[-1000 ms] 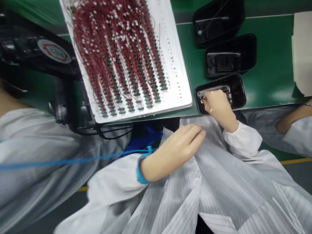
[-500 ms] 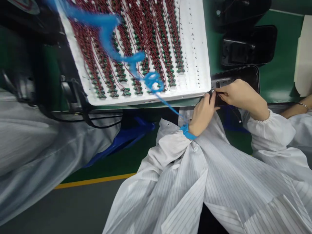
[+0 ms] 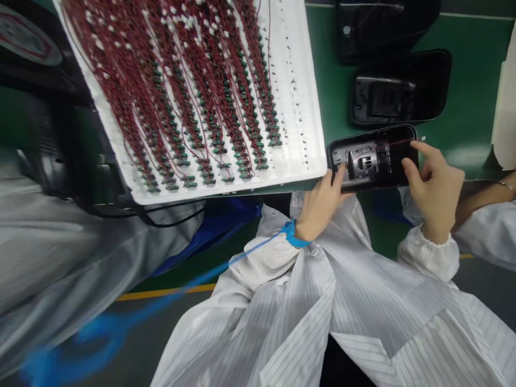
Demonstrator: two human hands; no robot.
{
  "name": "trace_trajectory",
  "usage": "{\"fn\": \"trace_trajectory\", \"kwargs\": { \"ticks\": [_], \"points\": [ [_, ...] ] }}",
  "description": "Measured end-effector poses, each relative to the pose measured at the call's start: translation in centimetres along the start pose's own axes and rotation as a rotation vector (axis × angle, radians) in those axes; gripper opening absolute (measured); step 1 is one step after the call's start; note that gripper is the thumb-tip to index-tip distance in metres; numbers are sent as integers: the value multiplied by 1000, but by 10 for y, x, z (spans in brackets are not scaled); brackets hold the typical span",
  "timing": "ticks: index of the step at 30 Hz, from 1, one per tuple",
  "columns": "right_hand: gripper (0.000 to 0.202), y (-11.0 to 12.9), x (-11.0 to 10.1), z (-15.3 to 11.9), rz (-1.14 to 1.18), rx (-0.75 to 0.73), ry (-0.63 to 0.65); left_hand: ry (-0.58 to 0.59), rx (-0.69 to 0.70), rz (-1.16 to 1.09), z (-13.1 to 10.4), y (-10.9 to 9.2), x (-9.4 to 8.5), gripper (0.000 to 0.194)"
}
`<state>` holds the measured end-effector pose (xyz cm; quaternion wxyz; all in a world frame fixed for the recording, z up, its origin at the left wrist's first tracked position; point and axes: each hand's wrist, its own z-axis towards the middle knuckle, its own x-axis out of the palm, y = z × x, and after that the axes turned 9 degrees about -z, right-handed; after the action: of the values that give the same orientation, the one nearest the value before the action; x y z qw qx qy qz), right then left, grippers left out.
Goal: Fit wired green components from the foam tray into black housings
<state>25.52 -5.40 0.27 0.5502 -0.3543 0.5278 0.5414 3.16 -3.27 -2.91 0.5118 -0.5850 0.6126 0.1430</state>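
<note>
A black plastic housing (image 3: 368,156), open side up, lies near the bench's front edge, with moulded compartments and a thin red wire (image 3: 399,142) inside. My left hand (image 3: 320,207) grips its left end, fingertips pressed inside near the wall; the thumb is mostly hidden. Around that wrist is a blue strap (image 3: 296,235). At the housing's right end is my right hand (image 3: 437,185), thumb and index finger apart. The index fingertip is at the rim by the wire's end, and nothing shows between the fingers. A small white connector (image 3: 423,138) sits just beyond the rim.
A white foam tray (image 3: 300,156) holds rows of small green boards with red wires (image 3: 229,123). More black housings (image 3: 399,88) lie behind on the green bench (image 3: 479,97). A blue coiled cord (image 3: 108,328) hangs lower left. Other people's sleeves (image 3: 487,226) flank me.
My right hand has gone from the housing's left end to its right end and opened. My left hand stays at the left end. The blue cord has swung from over the tray to lower left.
</note>
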Motion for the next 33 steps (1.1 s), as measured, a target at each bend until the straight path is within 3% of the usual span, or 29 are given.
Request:
{"fn": "trace_trajectory", "kwargs": {
  "ticks": [5,14,19,23,26,29,33],
  "points": [
    [34,-6,16,-2,198,21,126,93,-45,73,5,-4,-12,68],
    [34,-18,28,0,416,-3,227,197,-120,89,14,-8,-30,71],
    [33,-20,30,0,443,-62,209,174,-98,160,7,-8,-20,70],
    [30,-30,19,-14,486,-135,147,109,-23,237,-5,-11,4,68],
    [30,-43,3,-31,481,-72,118,97,78,229,-9,-18,15,65],
    [28,-55,-17,-44,431,51,39,42,205,191,-6,-32,11,65],
    [24,-66,-42,-42,380,255,-107,-122,332,174,-3,-47,-9,62]
  ]
}}
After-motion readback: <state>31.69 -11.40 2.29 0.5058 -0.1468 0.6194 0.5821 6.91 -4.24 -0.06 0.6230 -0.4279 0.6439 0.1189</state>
